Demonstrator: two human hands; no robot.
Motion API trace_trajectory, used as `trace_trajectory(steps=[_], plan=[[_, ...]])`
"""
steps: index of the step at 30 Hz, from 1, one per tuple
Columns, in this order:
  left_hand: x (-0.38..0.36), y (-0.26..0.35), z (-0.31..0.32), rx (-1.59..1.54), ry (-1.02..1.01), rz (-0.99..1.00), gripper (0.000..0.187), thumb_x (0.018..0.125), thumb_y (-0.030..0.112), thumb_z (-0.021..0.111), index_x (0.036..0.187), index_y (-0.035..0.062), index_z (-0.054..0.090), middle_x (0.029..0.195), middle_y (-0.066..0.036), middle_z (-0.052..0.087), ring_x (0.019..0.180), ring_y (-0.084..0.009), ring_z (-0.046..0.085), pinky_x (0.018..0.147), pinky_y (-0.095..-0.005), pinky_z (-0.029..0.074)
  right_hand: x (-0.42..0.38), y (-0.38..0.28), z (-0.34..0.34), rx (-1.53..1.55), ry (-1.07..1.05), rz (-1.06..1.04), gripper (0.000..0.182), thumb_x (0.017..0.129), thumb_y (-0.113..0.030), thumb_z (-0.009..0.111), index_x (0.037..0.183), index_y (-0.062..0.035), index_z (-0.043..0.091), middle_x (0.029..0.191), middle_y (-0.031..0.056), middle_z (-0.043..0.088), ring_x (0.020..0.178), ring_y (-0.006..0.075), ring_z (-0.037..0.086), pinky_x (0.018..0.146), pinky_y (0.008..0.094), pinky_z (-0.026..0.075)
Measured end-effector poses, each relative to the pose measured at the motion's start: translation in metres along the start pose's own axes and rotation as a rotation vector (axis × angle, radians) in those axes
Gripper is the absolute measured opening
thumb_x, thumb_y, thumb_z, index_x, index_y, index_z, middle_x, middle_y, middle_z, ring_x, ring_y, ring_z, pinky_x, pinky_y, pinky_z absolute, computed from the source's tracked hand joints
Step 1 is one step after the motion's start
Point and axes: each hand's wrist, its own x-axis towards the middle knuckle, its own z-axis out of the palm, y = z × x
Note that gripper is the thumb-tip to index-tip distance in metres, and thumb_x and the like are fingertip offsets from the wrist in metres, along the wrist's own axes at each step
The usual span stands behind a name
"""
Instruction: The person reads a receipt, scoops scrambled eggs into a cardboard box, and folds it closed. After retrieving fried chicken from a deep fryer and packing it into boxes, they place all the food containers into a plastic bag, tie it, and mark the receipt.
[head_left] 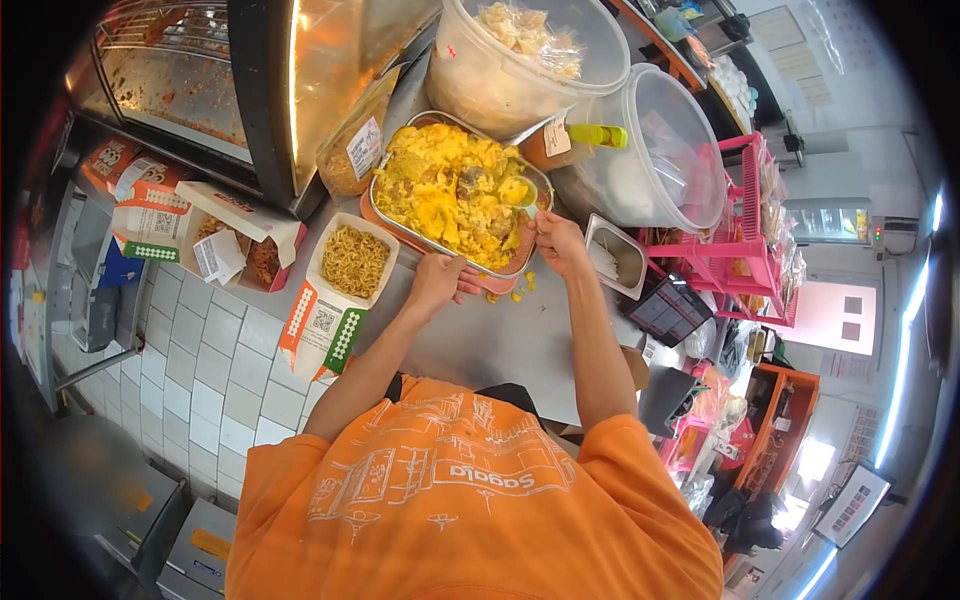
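Note:
A metal tray [378,192] heaped with yellow scrambled egg [440,190] sits on the steel counter in front of me. My right hand [562,243] is closed on the handle of a pale spoon [528,201], whose bowl rests in the egg at the tray's right end. Along the tray's near rim lies my left hand [440,284], its fingers stretched out and holding nothing. Beside that hand, to the left, stands an open paper box of noodles [354,262]. A few yellow crumbs [517,296] have landed on the counter between my hands.
Two large clear tubs, one [480,90] behind the tray and another [640,150] to its right, crowd the counter. A small steel container [613,257] and a dark tablet [675,308] stand right of my hand. Far left, an open box of fried food [245,240] sits below a lit display cabinet [200,70].

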Motion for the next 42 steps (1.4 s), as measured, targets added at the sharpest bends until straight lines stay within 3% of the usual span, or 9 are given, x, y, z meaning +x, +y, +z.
trace_trajectory(steps=[5, 12, 21, 23, 24, 30, 33, 37, 42], plan=[[-0.004, 0.003, 0.000, 0.051, -0.001, 0.019, 0.038, 0.097, 0.021, 0.046, 0.097, -0.0111, 0.065, 0.086, -0.017, 0.072, 0.068, -0.0175, 0.071, 0.048, -0.0248, 0.050, -0.022, 0.016, -0.025, 0.441, -0.172, -0.091, 0.012, 0.101, -0.018, 0.054, 0.107, -0.0086, 0.057, 0.092, -0.0020, 0.060, 0.051, 0.0004, 0.035, 0.039, 0.0162, 0.024], [0.005, -0.008, 0.000, 0.130, 0.033, 0.051, 0.044, 0.100, 0.029, 0.045, 0.102, -0.0091, 0.066, 0.087, -0.014, 0.073, 0.069, -0.0147, 0.070, 0.049, -0.0229, 0.048, -0.179, 0.071, -0.111, 0.777, 0.086, -0.198, 0.016, 0.101, -0.017, 0.054, 0.112, -0.0059, 0.057, 0.091, -0.0016, 0.060, 0.051, -0.0001, 0.037, 0.040, 0.0153, 0.026], [0.002, 0.002, 0.002, 0.114, 0.025, -0.049, 0.040, 0.102, 0.026, 0.044, 0.109, -0.0097, 0.060, 0.091, -0.015, 0.071, 0.069, -0.0115, 0.066, 0.050, -0.0204, 0.047, -0.257, 0.191, -0.164, 0.143, 0.983, -0.183, 0.019, 0.097, -0.013, 0.060, 0.108, -0.0015, 0.071, 0.084, 0.0088, 0.072, 0.050, 0.0098, 0.053, 0.045, 0.0224, 0.037], [0.001, 0.001, 0.001, 0.103, 0.032, -0.035, 0.039, 0.103, 0.027, 0.045, 0.109, -0.0087, 0.059, 0.092, -0.015, 0.071, 0.071, -0.0120, 0.067, 0.050, -0.0205, 0.047, -0.244, 0.203, -0.147, -0.879, 1.128, -0.479, 0.018, 0.090, -0.010, 0.064, 0.103, -0.0050, 0.074, 0.071, 0.0160, 0.069, 0.056, 0.0281, 0.063, 0.050, 0.0356, 0.044], [0.001, 0.001, 0.001, 0.113, 0.041, -0.030, 0.038, 0.103, 0.027, 0.045, 0.108, -0.0077, 0.059, 0.093, -0.015, 0.071, 0.071, -0.0124, 0.067, 0.050, -0.0208, 0.047, -0.244, 0.199, -0.138, -0.715, 1.141, -0.387, 0.023, 0.088, -0.006, 0.063, 0.109, -0.0091, 0.073, 0.083, 0.0200, 0.068, 0.069, 0.0371, 0.065, 0.059, 0.0405, 0.050], [0.003, 0.001, 0.003, 0.082, 0.065, -0.048, 0.037, 0.102, 0.026, 0.046, 0.108, -0.0075, 0.060, 0.093, -0.015, 0.071, 0.071, -0.0131, 0.067, 0.050, -0.0213, 0.047, -0.247, 0.197, -0.130, -0.599, 1.306, -0.562, 0.027, 0.087, -0.002, 0.063, 0.111, -0.0087, 0.072, 0.089, 0.0207, 0.069, 0.073, 0.0342, 0.069, 0.063, 0.0351, 0.053], [-0.001, 0.002, 0.006, 0.067, 0.062, -0.040, 0.036, 0.102, 0.025, 0.046, 0.107, -0.0076, 0.060, 0.093, -0.015, 0.071, 0.072, -0.0135, 0.068, 0.050, -0.0212, 0.047, -0.251, 0.190, -0.125, -0.608, 1.178, -0.375, 0.024, 0.090, -0.003, 0.063, 0.112, -0.0029, 0.071, 0.091, 0.0171, 0.073, 0.068, 0.0267, 0.071, 0.064, 0.0311, 0.053], [-0.003, -0.004, 0.003, 0.089, 0.059, 0.012, 0.035, 0.101, 0.023, 0.046, 0.105, -0.0084, 0.061, 0.091, -0.016, 0.072, 0.070, -0.0143, 0.069, 0.049, -0.0220, 0.048, -0.238, 0.127, -0.096, 0.263, 0.942, -0.512, 0.029, 0.097, -0.018, 0.063, 0.119, 0.0009, 0.067, 0.084, 0.0033, 0.073, 0.054, -0.0001, 0.045, 0.047, 0.0198, 0.035], [0.001, -0.009, 0.004, 0.021, 0.076, 0.027, 0.034, 0.099, 0.023, 0.049, 0.101, -0.0087, 0.062, 0.088, -0.017, 0.072, 0.068, -0.0159, 0.069, 0.048, -0.0228, 0.048, -0.138, 0.068, 0.012, 0.122, 0.415, -0.441, 0.029, 0.098, -0.024, 0.060, 0.116, -0.0026, 0.068, 0.086, 0.0050, 0.073, 0.054, 0.0053, 0.050, 0.051, 0.0226, 0.041]])
